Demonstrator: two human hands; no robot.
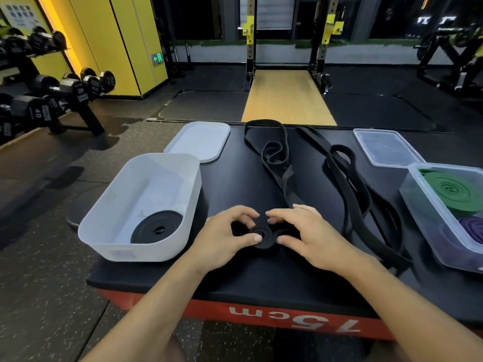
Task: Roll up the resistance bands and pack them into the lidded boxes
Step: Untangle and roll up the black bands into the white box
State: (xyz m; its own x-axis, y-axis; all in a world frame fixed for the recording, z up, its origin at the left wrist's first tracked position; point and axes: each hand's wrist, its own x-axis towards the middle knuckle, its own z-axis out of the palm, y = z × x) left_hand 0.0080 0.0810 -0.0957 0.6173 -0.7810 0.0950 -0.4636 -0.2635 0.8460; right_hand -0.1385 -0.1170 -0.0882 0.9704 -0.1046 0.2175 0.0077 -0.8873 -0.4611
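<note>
Pinching a barely started black coil (262, 236) between them, the left hand (224, 239) and right hand (308, 239) are rolling it, while a loose black band (350, 184) is waiting beyond the right hand, a black roll (156, 227) is lying in the white box (146, 163) to their left, and a green roll (454, 192) and purple roll (473, 228) in the clear box (418, 205) to their right.

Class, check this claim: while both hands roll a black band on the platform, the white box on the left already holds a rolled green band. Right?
No: the head view shows the rolled band in the white box is black, not green. The left hand and right hand do roll a black band on the platform.
</note>
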